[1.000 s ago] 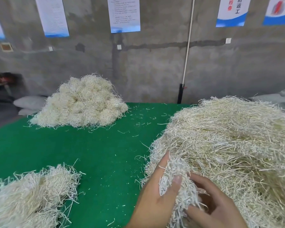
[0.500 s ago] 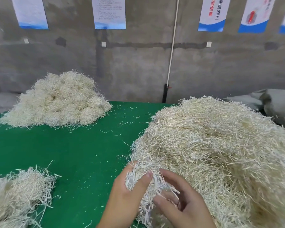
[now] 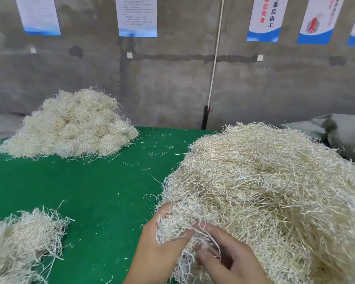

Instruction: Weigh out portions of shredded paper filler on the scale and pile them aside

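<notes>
At near-left edge of bulk heap (image 3: 264,181) of shredded paper filler, on right of green table top (image 3: 103,191): left hand (image 3: 158,249) gripping tuft (image 3: 172,228), thumb and fingers curled round it; right hand (image 3: 232,261), fingers half-curled, pinching strands of same tuft from below. Scale out of view. Recommended: easing tuft free slowly, parting tangles so heap is not dragging along. Portions pile (image 3: 74,128) lying far left; small clump (image 3: 23,238) lying near left.
</notes>
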The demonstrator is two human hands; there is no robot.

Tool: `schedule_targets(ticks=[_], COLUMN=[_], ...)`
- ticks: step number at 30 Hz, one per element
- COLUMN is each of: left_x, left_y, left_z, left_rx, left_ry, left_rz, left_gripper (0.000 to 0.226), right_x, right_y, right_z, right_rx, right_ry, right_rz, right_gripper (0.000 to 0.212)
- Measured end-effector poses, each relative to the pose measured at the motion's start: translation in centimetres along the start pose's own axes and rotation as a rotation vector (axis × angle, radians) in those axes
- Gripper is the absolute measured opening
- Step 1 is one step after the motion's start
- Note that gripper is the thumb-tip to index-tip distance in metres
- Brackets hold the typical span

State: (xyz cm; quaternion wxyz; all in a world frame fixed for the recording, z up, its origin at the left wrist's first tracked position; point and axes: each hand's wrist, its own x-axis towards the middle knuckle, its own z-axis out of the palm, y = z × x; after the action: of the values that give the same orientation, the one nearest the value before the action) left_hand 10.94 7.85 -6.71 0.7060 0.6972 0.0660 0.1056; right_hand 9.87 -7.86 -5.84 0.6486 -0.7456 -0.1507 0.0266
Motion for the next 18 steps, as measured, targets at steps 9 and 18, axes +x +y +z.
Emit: schedule_targets(ticks=[9, 18], left_x=[0.6, 0.8], left_y=[0.2, 1.8], left_z=[-0.3, -2.2], left_rx=[-0.106, -0.131], left_ry=[0.23, 0.407], left_rz=[-0.057, 0.02], left_gripper=[0.059, 0.075], right_x=[0.3, 0.6], right_y=[-0.3, 0.1], right_z=[-1.1, -1.2], right_rx=[0.19, 0.209], right_ry=[0.305, 0.197], right_rz=[-0.082, 0.009], right_gripper=[0.023, 0.027])
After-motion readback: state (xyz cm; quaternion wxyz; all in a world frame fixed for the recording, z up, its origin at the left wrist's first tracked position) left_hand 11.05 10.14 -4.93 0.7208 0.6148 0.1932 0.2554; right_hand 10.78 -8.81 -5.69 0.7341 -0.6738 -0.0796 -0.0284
